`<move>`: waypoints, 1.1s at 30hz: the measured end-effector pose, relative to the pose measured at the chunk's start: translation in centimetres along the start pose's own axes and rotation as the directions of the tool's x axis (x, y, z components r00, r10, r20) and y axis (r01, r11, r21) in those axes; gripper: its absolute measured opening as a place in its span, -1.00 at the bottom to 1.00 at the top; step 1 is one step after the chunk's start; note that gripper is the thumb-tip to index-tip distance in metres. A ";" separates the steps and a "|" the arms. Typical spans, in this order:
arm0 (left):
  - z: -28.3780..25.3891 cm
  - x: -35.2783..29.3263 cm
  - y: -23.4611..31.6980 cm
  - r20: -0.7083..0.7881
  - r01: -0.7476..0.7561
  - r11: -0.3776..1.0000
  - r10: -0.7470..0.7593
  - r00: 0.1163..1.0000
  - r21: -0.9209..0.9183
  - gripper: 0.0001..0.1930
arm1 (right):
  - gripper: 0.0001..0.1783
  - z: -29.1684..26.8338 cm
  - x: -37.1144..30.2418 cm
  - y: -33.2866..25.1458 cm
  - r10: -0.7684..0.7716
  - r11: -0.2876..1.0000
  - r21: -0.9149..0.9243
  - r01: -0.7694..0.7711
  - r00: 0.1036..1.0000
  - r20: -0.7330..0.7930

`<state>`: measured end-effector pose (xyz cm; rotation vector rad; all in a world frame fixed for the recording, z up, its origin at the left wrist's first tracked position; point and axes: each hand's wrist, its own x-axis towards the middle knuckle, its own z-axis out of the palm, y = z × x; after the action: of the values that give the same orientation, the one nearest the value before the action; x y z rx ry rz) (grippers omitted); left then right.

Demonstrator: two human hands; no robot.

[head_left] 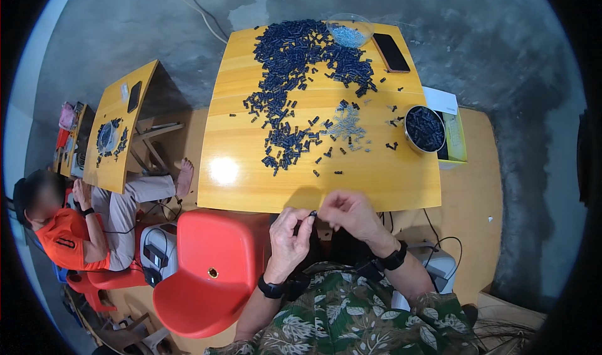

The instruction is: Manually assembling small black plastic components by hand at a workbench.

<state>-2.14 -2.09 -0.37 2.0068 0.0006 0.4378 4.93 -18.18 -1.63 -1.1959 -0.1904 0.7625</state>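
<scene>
My left hand [288, 239] pinches a small black cylindrical part [313, 213] between thumb and fingertips, just off the table's near edge. Close beside it, my right hand [352, 216] has its fingers curled together toward that part; whatever they hold is too small to make out. Beyond both hands, a big heap of similar black parts [288, 51] spreads over the yellow wooden table [235, 148]. Small clear pieces [346, 124] lie scattered right of the heap's near end. A round metal bowl [408, 137] full of black parts stands at the right edge.
A clear bowl [371, 26] of bluish pieces and a phone [391, 52] lie at the far right. Beside the table is a yellow box [459, 148]. A red chair [216, 254] stands left of me. A person in orange [75, 242] sits further left at another table [128, 120].
</scene>
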 end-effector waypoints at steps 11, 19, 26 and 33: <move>0.2 0.6 0.2 -0.054 0.030 0.996 -0.035 0.998 -0.085 -0.92 | -0.83 -3.2 2.9 0.1 -0.646 0.337 -0.937 0.094 0.747 -0.158; -0.5 1.6 1.7 -0.042 -0.044 0.998 0.042 0.998 -0.034 -0.93 | -0.87 0.8 -1.4 -4.6 -0.231 0.971 -0.085 0.225 0.970 -0.076; -0.6 2.1 2.8 -0.014 -0.092 0.996 0.092 0.996 0.003 -0.90 | -0.85 1.0 -2.1 -5.1 -0.278 0.958 -0.090 0.271 0.958 -0.069; -0.8 2.4 3.1 0.015 -0.136 0.989 0.135 0.991 0.051 -0.87 | -0.86 1.5 -2.1 -4.9 -0.399 0.907 -0.179 0.380 0.913 -0.083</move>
<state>-0.78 -2.39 3.40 2.0681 -0.1336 0.5170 4.71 -19.15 3.80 -1.2976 -0.3868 0.3274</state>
